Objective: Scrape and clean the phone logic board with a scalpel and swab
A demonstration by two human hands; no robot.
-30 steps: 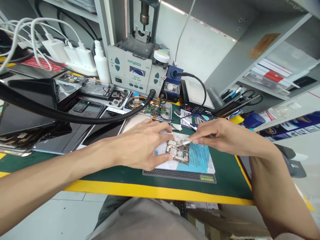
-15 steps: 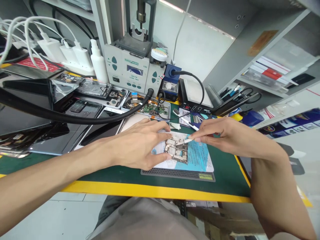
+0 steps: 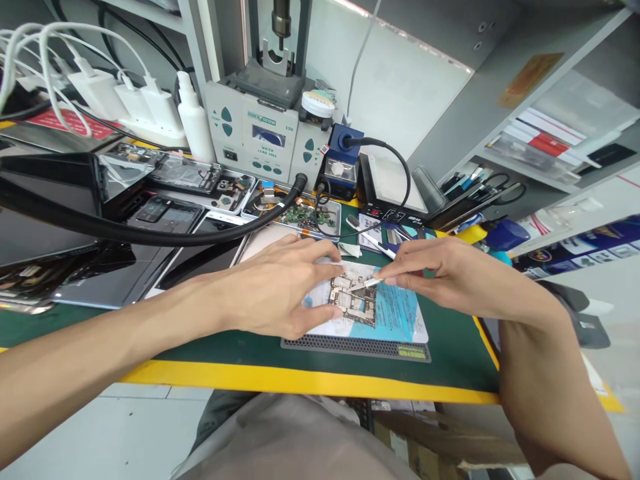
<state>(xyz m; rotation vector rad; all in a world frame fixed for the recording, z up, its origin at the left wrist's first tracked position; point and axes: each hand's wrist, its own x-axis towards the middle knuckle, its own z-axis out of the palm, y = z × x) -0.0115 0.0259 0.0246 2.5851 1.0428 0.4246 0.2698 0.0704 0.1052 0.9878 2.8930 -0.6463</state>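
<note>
A phone circuit board (image 3: 360, 312) lies flat on a blue-and-white printed mat (image 3: 399, 303). My left hand (image 3: 287, 287) reaches in from the left, with thumb and index finger set apart and pressed on the board's left side, holding it. Between the thumb and fingers of my right hand (image 3: 425, 270) is a slim pale tool with a flat, blade-like tip (image 3: 367, 285). That tip slants down to the left and meets the upper part of the board. My fingers cover the tool's back end, so its exact kind does not show.
Beneath the mat is a grey perforated pad (image 3: 355, 348) on the green bench. A white brush (image 3: 370, 235) and a tray of small parts (image 3: 320, 217) lie behind. A thick black hose (image 3: 200, 237) crosses the left side over phones. The soldering station (image 3: 255, 137) stands at the back.
The blade-like tip stays on the board with barely any shift. Both hands keep nearly the same place. The whole view has moved very slightly.
</note>
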